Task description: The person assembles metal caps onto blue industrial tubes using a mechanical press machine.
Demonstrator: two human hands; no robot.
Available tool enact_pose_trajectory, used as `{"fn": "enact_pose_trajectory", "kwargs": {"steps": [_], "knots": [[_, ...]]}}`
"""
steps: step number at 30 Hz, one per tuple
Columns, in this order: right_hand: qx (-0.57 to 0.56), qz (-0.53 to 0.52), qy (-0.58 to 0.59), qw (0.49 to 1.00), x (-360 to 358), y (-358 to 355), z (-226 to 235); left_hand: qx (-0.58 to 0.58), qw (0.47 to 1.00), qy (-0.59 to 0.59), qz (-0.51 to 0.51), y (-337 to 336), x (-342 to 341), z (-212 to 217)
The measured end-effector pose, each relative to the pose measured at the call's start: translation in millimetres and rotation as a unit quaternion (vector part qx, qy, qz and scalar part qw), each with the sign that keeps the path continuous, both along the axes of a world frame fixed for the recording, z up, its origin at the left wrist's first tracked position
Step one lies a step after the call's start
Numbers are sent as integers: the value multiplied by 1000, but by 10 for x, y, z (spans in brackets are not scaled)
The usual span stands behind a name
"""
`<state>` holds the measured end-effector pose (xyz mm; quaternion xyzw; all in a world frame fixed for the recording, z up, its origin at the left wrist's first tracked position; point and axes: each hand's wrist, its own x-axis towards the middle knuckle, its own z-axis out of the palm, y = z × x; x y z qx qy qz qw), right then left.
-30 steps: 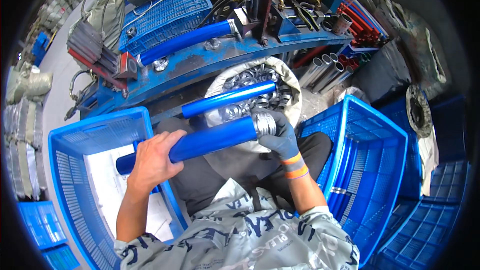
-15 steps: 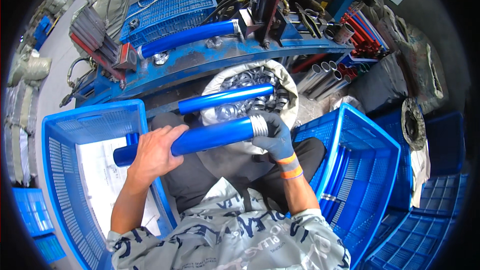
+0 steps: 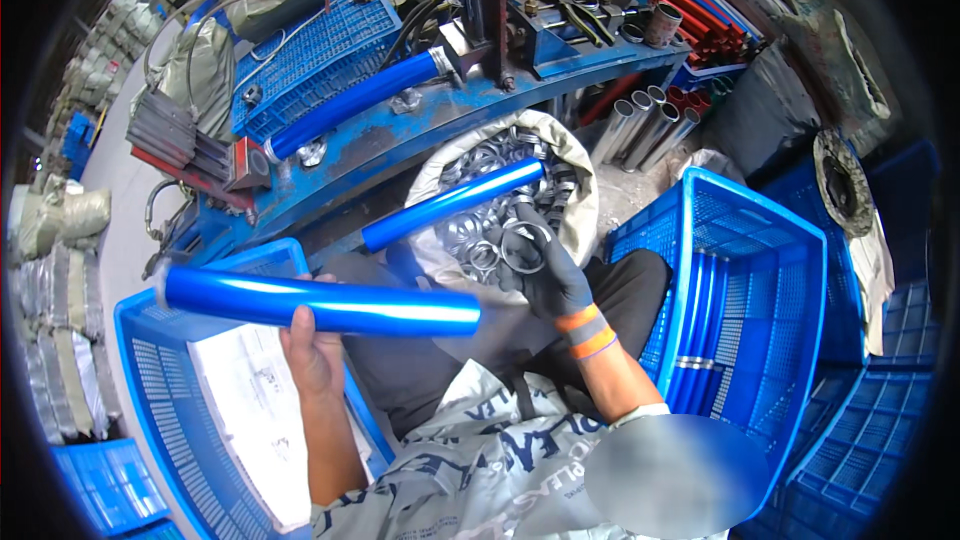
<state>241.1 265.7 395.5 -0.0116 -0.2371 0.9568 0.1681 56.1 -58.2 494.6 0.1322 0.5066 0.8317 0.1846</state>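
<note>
A shiny blue metal tube (image 3: 330,302) lies across my bare left hand (image 3: 314,352), its thumb over the near side and the fingers beneath. The tube's left end, blurred, shows a silvery edge; its right end is plain blue. My right hand (image 3: 548,275), in a dark glove with an orange and grey cuff, pinches a thin silver ring (image 3: 523,247) at the near rim of a white sack (image 3: 578,155). Loose metal rings (image 3: 483,165) fill this sack. A second blue tube (image 3: 455,203) rests across the sack's mouth.
A blue crate (image 3: 165,380) with white paper (image 3: 245,390) stands at my left. Blue tubes (image 3: 708,305) lie in the right crate (image 3: 812,320). Ahead, a blue bench machine (image 3: 380,140) holds another blue tube (image 3: 355,105). Bare metal pipes (image 3: 650,130) stand beyond the sack.
The held tube has been turned so its silver-ringed end no longer points right, and it moved left. My right hand has left the tube and gone to the sack, taking a ring.
</note>
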Motion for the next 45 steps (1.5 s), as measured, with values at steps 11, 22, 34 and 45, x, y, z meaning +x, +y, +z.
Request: {"fn": "enact_pose_trajectory", "kwargs": {"steps": [11, 22, 34, 45], "knots": [[180, -46, -49, 981, -76, -139, 284, 54, 994, -87, 48, 315, 312, -280], [319, -37, -135, 937, -247, -229, 314, 53, 991, -83, 86, 184, 263, -464], [344, 45, -139, 927, -1230, -424, 452, 51, 982, -96, 152, -68, -327, -668], [756, -205, -81, 616, -3689, 257, 937, 171, 945, -190, 202, -554, -774, -451]]}}
